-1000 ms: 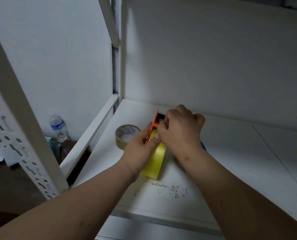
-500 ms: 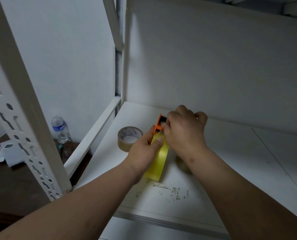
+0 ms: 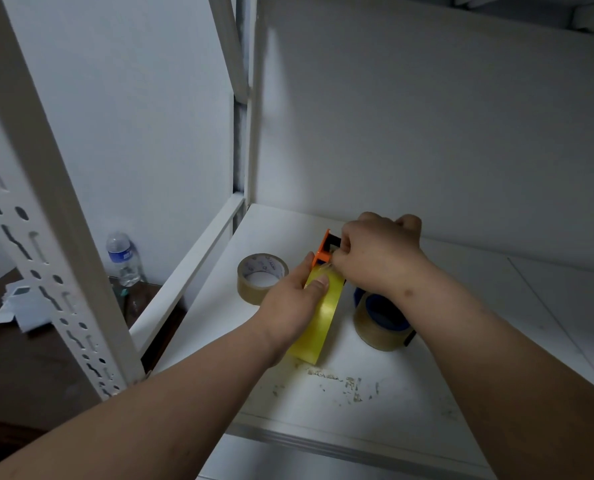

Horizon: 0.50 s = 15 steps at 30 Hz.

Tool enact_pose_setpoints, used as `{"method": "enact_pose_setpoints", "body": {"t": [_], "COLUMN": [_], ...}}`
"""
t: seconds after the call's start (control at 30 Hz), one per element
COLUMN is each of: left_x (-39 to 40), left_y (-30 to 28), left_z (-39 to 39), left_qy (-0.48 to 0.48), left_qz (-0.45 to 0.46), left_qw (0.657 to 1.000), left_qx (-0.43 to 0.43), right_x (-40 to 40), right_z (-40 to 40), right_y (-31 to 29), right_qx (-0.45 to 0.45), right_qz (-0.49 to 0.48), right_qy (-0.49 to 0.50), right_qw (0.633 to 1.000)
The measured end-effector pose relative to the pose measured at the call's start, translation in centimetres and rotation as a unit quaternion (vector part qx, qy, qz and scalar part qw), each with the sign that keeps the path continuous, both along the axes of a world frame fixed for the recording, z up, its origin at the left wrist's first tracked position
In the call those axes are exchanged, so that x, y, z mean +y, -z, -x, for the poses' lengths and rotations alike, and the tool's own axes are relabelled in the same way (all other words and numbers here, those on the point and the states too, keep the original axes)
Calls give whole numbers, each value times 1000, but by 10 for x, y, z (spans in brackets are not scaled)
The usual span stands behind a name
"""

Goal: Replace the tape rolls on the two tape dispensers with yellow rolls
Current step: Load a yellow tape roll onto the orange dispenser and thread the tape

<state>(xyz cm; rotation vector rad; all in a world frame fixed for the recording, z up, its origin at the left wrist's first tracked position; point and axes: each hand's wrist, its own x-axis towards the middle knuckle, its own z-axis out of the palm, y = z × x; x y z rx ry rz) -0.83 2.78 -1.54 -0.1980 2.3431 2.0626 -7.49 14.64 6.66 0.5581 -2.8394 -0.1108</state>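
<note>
Standing at the far left of the frame, a white slotted shelf upright (image 3: 29,216) runs diagonally from the top corner down toward lower centre. Behind it, low at left, white crumpled paper (image 3: 22,306) lies on a dark surface. Just right of the upright, a clear water bottle (image 3: 122,259) with a blue label stands upright beyond the shelf's side rail.

On the white shelf board (image 3: 496,323), centre frame: a brown tape roll (image 3: 261,283) lies flat, hole up, just left of the hands and touching neither as far as can be seen.

Left hand (image 3: 295,306) comes in from lower left, curled round the yellow tape roll (image 3: 323,320), thumb pressed flat on the roll's outer face near its upper end. The roll stands on edge, lower rim on the board. Its upper end meets the orange tape dispenser (image 3: 325,247), whose orange and black head shows just above the thumb.

Right hand (image 3: 382,258) comes in from lower right, fingers closed in a pinch at the dispenser head, where the yellow tape meets it. What exactly is pinched cannot be told; fingertips are tucked under.

Below the right wrist, a clear tape roll on a blue tape dispenser (image 3: 382,318) sits on the board, just beside the yellow roll, partly hidden by the forearm.

Lower centre: scuffed flecks (image 3: 337,379) on the board near its front edge.
</note>
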Motion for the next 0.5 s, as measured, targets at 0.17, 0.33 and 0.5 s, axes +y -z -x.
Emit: {"method": "enact_pose_setpoints", "body": {"t": [0.17, 0.33, 0.5], "left_x": [1, -2, -4], "left_y": [0, -3, -2], "left_z": [-1, 0, 4], "left_qy": [1, 8, 0], "left_qz": [4, -14, -40], "left_qw": [1000, 1000, 999], "left_qx": [5, -7, -13], "right_x": [-3, -3, -1], "right_z": [0, 2, 7], "right_y": [1, 3, 0], "right_qx": [30, 55, 78], "right_qz": [-29, -16, -23], "right_qy": [-19, -45, -81], "right_qw": [999, 997, 993]}}
